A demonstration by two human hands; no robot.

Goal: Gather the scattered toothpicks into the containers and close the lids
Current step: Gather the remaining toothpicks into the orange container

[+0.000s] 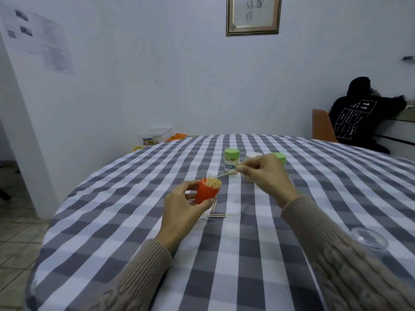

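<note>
My left hand (183,207) grips an open orange container (206,191), tilted and packed with toothpicks, just above the checked tablecloth (224,254). My right hand (266,176) pinches a few toothpicks (226,174) whose tips point at the orange container's mouth. Several loose toothpicks (216,214) lie on the cloth under and beside my left hand. Behind stands a clear container with a green lid (231,161), closed. A white-lidded one (252,155) and another green lid (280,157) are partly hidden behind my right hand.
A clear plastic lid (369,239) lies near the table's right edge. A person in a black hoodie (359,113) sits at the far right beside an orange chair (322,125). A plastic box (155,136) stands beyond the table's far edge.
</note>
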